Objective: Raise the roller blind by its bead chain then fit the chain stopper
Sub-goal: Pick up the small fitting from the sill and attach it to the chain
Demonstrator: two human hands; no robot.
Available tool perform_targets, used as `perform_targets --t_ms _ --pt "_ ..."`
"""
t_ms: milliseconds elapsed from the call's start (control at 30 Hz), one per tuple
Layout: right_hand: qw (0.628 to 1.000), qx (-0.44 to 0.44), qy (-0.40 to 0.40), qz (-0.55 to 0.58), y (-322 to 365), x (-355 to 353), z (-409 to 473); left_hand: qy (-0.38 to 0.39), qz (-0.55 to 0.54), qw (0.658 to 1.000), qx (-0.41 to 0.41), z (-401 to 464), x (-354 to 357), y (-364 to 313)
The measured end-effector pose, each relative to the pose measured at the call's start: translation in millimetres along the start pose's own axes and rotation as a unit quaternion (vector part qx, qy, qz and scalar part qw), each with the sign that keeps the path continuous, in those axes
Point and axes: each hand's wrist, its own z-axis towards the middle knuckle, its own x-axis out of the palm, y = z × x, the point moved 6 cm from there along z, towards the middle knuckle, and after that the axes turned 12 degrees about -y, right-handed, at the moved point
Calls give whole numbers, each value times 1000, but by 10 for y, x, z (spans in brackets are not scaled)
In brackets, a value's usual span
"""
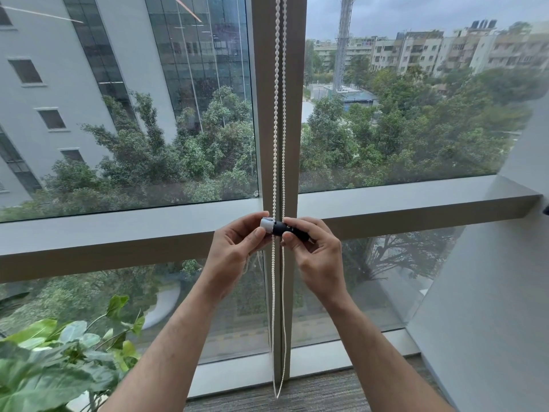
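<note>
While the bead chain [277, 114] hangs straight down the window mullion [294, 129] in two strands, the chain stopper [283, 228] lies crosswise to it, long axis roughly level, pale cap toward the left hand [237, 248] and black body toward the right hand [315, 254]. Both hands pinch it closed between thumb and fingertips, one at each end. It sits right at the strands, seemingly in front of them; whether a strand is already seated inside cannot be told. No blind fabric shows over the glass, so raising looks done and the fitting turns on lining the stopper up with the vertical chain.
</note>
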Motion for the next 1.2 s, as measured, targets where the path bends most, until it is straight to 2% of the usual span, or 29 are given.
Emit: perform_targets --t_ms 500,667,1200 --pt "1000 -16 9 -14 26 25 -19 -2 -7 1000 5 -14 -22 40" --pt "999 -14 38 -12 35 76 -3 -12 -2 1000 4 -15 -112 68" --pt "999 -8 37 2 45 47 53 1 -10 1000 10 -32 -43 48"
